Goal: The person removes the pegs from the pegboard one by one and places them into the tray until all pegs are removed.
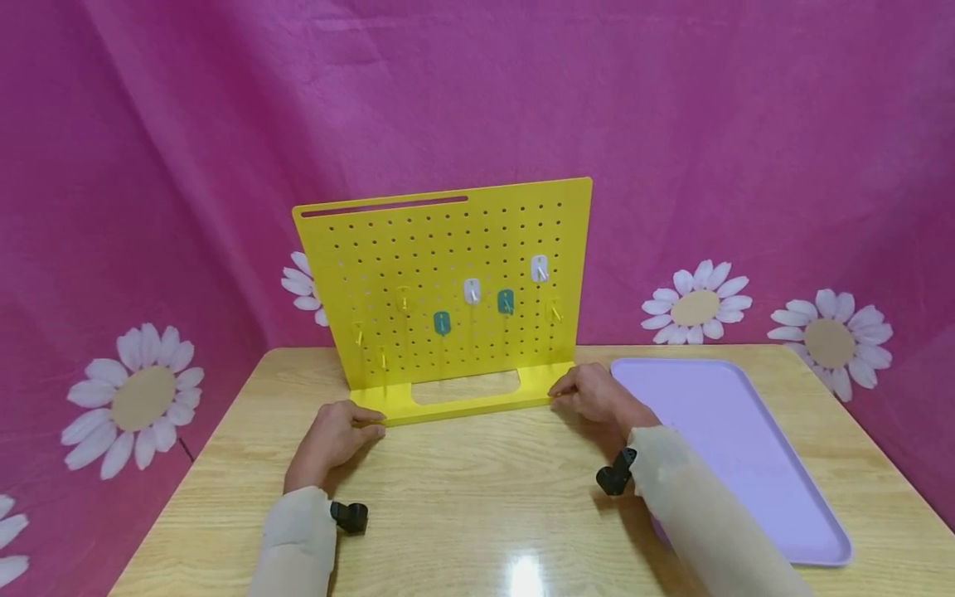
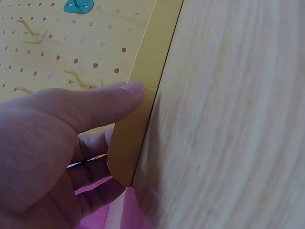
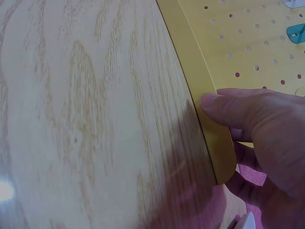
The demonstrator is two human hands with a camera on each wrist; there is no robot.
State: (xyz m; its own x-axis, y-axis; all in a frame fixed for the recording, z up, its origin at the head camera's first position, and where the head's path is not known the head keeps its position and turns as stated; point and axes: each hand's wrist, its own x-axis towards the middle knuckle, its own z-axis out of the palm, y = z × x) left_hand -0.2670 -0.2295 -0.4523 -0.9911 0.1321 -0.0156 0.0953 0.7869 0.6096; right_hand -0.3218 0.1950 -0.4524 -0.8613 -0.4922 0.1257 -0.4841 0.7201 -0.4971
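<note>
A yellow pegboard (image 1: 440, 249) stands upright at the back of the table, its flat base (image 1: 462, 408) facing me. White hooks (image 1: 472, 291), teal hooks (image 1: 506, 302) and yellow hooks (image 1: 404, 298) hang on its face. My left hand (image 1: 333, 435) grips the base's front left corner. In the left wrist view the thumb (image 2: 109, 101) lies on the front strip, with the other fingers curled behind the rounded end. At the opposite corner my right hand (image 1: 597, 391) grips likewise, its thumb (image 3: 224, 107) on the strip. Its other fingertips are partly hidden behind the base.
A lavender tray (image 1: 694, 406) lies on the right of the wooden table (image 1: 448, 497), partly under my right forearm. Behind the table hangs a magenta curtain (image 1: 448, 99) printed with white daisies. Black wrist cameras (image 1: 351, 517) are strapped to both sleeves.
</note>
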